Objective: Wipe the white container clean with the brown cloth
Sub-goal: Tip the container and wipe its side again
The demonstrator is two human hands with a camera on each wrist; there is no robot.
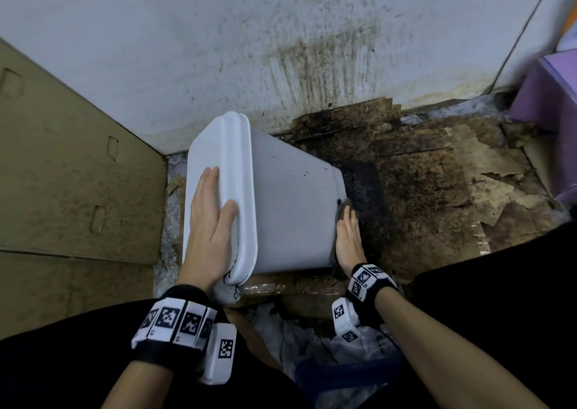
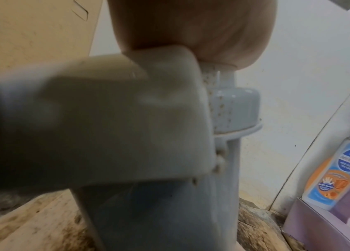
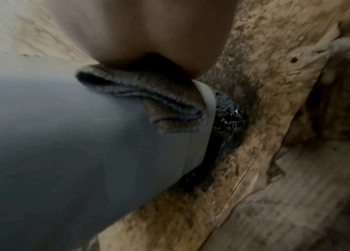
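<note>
Here the right hand point(image 1: 348, 240) presses brown cloth point(image 3: 148, 95) against white container point(image 1: 290, 202).

Hemmed in left by a cardboard box point(image 1: 71, 171), behind by the stained wall point(image 1: 281, 40). Right of the white container point(image 1: 281, 208), open room over soiled cardboard sheets point(image 1: 437, 196), up to purple box point(image 1: 549, 102).

White container point(image 1: 281, 202): plastic, lidded, tipped over with its lid end raised and base on soiled cardboard; dark specks remain on its upper side. Brown cloth point(image 3: 148, 95): ribbed, folded, pressed against the container's side wall near the base edge.
</note>
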